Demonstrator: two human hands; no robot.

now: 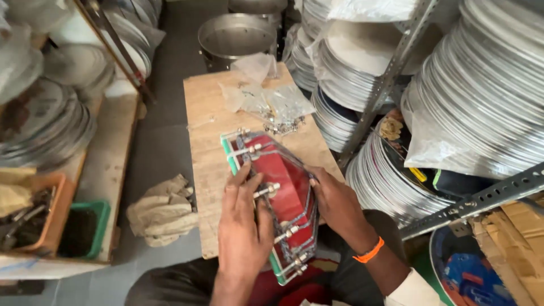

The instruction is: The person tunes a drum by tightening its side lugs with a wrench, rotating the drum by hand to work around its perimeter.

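Note:
A red, many-sided drum frame [283, 184] with a green rim and several metal tension bolts lies tilted on a small wooden board [204, 113]. My left hand [242, 226] rests on its left side, fingers spread over a bolt near the rim. My right hand [338, 205], with an orange band on the wrist, grips the frame's right edge. Both hands hold the frame between them, its near end hanging over my lap.
Clear plastic bags of small metal fittings [272, 105] lie at the board's far end. A large metal pot [237, 37] stands beyond. Stacks of metal discs [487, 85] fill racks right and left. A crumpled cloth [161, 212] lies on the floor; bins [85, 226] sit at left.

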